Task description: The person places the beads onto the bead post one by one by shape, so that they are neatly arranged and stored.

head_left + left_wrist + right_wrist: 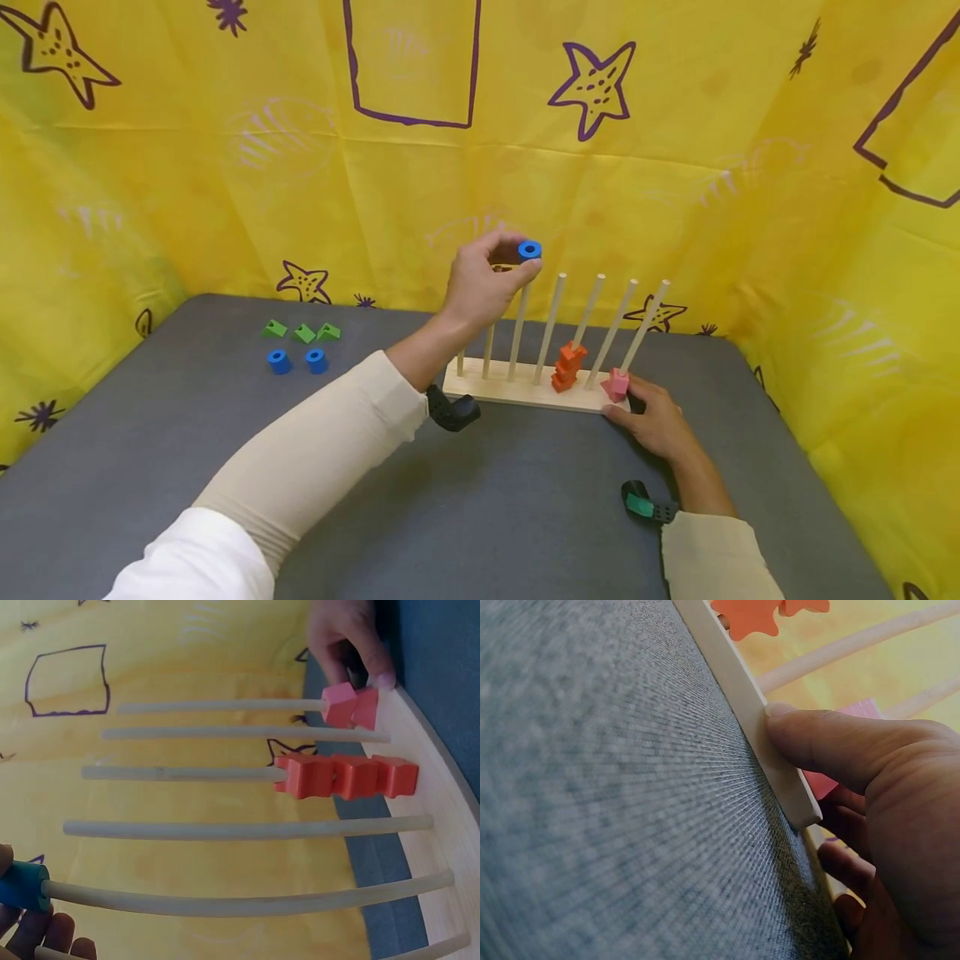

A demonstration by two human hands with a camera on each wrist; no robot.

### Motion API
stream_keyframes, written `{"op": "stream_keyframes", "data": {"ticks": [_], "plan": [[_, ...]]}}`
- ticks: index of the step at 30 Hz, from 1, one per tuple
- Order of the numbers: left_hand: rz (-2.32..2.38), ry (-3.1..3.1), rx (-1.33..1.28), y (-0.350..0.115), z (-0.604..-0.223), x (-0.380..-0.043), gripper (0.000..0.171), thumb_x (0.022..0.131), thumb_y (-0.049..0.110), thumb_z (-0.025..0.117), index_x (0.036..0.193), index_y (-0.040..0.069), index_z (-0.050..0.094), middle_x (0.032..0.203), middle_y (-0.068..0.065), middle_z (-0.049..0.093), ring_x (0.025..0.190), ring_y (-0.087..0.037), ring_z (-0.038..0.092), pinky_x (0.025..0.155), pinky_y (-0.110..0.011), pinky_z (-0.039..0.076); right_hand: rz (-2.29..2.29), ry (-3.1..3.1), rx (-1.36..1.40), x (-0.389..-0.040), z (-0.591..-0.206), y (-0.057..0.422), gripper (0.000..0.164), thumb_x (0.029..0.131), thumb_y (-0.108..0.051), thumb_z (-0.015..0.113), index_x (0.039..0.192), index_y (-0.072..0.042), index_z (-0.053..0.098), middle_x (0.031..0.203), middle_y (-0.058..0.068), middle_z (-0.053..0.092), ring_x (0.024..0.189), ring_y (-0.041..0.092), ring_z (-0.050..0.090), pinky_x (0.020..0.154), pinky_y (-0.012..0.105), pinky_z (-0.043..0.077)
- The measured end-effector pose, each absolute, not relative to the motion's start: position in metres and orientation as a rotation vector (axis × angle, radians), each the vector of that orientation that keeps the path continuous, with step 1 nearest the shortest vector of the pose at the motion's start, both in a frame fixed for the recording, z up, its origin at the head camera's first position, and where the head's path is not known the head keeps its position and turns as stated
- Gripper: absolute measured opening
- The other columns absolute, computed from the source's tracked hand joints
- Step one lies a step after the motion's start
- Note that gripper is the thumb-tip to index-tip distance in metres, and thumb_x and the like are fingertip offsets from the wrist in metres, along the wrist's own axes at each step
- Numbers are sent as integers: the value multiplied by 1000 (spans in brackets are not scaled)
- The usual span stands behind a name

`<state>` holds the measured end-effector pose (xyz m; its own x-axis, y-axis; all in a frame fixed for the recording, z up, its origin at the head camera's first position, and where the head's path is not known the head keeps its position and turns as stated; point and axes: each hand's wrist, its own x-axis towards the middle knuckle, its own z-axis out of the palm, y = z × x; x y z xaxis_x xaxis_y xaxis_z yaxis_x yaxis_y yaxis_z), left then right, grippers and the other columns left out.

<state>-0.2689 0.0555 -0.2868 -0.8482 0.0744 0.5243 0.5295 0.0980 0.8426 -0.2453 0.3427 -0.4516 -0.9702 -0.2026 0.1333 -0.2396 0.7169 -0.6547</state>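
Note:
My left hand [480,279] pinches a blue cylinder with a hole through it [530,251] between thumb and fingers, right at the top of a wooden peg [518,333]. In the left wrist view the peg's tip meets the end of the blue cylinder [24,886]. My right hand [656,419] grips the right end of the wooden peg board [525,398], thumb [810,735] on its front edge and fingers behind. Orange star-shaped pieces [568,367] are stacked on one peg. Pink pieces [617,384] sit on the rightmost peg, beside my right hand.
Green triangular prisms [303,333] lie at the back left of the grey table [465,517]. Two more blue cylinders [279,362] stand just in front of them. Several upright pegs rise from the board. A yellow patterned cloth [405,192] hangs behind the table and along its sides.

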Motion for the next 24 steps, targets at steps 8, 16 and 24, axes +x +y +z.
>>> {"op": "stream_keyframes", "data": {"ticks": [8,16,24], "plan": [[-1769,-2048,-546,60,-295,-271,21,85,6,75,103,-1,67,89,-7,63,82,-20,59,67,-29,49,1092,-2870,365,-245,-450,342,56,88,-26,73,134,0,54,140,25,45,129,48,36,102,67,21],[-1831,-2081,-445,60,-308,-270,33,85,10,75,115,2,61,93,-7,61,85,-21,57,70,-28,49,1093,-2883,354,-246,-451,341,58,88,-28,72,135,1,53,141,26,44,130,48,35,102,67,21],[-1893,-2092,-385,60,-325,-269,39,85,10,75,118,5,54,96,-8,62,89,-23,60,72,-32,53,1073,-2910,323,-245,-449,341,62,88,-30,72,138,0,50,142,25,42,131,48,33,102,68,19]]}}
